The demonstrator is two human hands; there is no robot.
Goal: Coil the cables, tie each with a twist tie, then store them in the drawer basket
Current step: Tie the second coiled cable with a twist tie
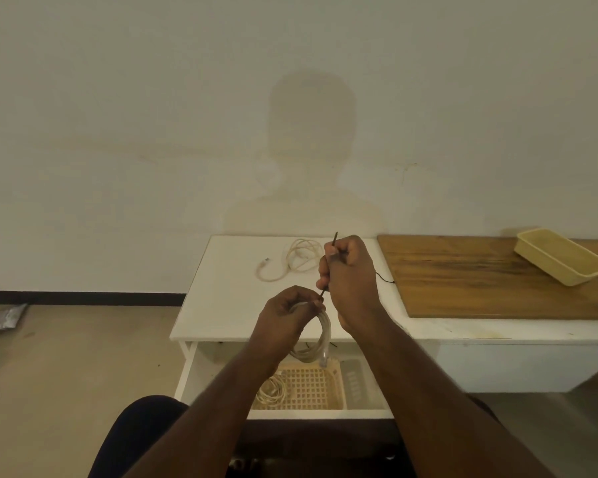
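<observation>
My left hand grips a coiled pale cable that hangs down over the open drawer. My right hand is closed on a thin dark twist tie; the tie's lower end reaches the top of the coil by my left fingers. A loose, pale cable lies on the white table top. In the open drawer sits a beige lattice basket with a coiled cable at its left side.
A wooden board covers the right part of the table, with a beige tray on it. A thin dark tie lies at the board's left edge. A silver bag lies on the floor at left.
</observation>
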